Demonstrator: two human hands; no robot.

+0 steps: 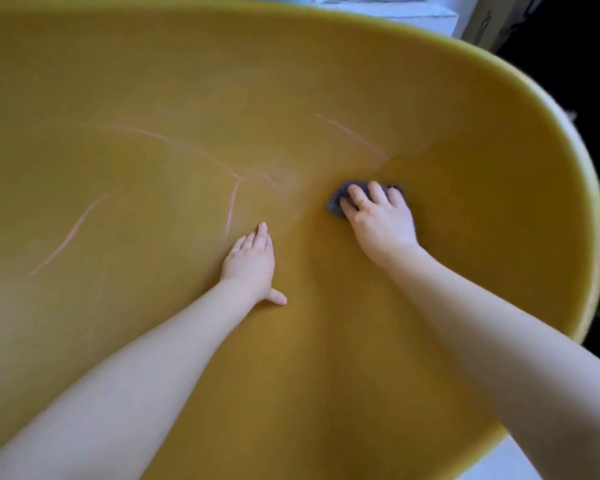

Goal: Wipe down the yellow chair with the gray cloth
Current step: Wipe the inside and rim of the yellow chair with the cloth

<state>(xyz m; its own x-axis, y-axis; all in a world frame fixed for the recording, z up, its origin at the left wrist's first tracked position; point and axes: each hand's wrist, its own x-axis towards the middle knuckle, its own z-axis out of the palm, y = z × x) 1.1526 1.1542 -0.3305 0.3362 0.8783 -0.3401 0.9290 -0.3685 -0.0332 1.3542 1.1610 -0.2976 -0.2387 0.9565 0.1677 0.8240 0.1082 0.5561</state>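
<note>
The yellow chair (pixel 187 98) fills nearly the whole head view as a wide curved shell. Several pale pink streaks (pixel 231 206) cross its seat left of centre. My right hand (pixel 378 220) presses down on the gray cloth (pixel 336 202) in the crease where seat meets backrest; only the cloth's left and far edges show past my fingers. A ring sits on one finger of that hand. My left hand (pixel 253 261) lies flat on the seat with fingers together and thumb out, a little left of and nearer than the cloth, holding nothing.
The chair's rounded rim (pixel 568 161) curves down the right side, with a dark area beyond it. White stacked objects (pixel 395 12) show past the top edge. A pale floor patch (pixel 520 459) appears at the bottom right.
</note>
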